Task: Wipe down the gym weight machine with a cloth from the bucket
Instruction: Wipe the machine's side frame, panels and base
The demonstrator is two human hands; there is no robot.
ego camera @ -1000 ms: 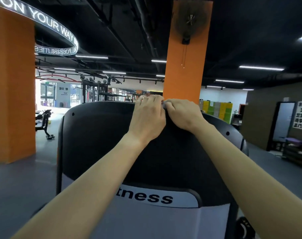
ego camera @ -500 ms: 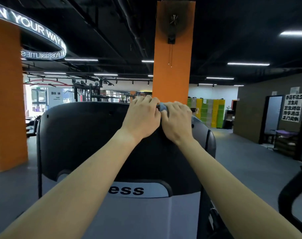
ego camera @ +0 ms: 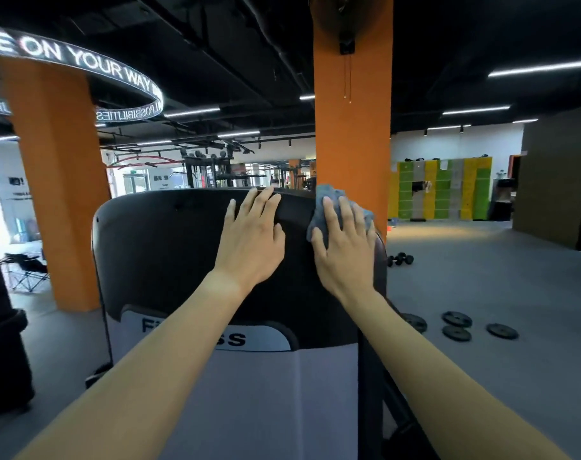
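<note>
Here right hand (ego camera: 344, 247) flat pressing cloth (ego camera: 327, 197), left hand (ego camera: 252, 240) flat on machine (ego camera: 163, 247); plates (ego camera: 457, 333) beyond

Just the one camera here, worn on the head and facing forward over the top edge of the weight machine (ego camera: 169, 247). It's close: the left hand (ego camera: 252, 240) and right hand (ego camera: 344, 250) sit mid-frame. It's a wide lens, so the orange pillar (ego camera: 352, 127) and the gym floor (ego camera: 481, 260) behind probably look farther off than they are.

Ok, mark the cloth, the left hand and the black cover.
cloth (ego camera: 329, 196): head view, bunched top part.
left hand (ego camera: 254, 242): head view, back of the hand.
black cover (ego camera: 156, 234): head view, bare upper-left face.
</note>
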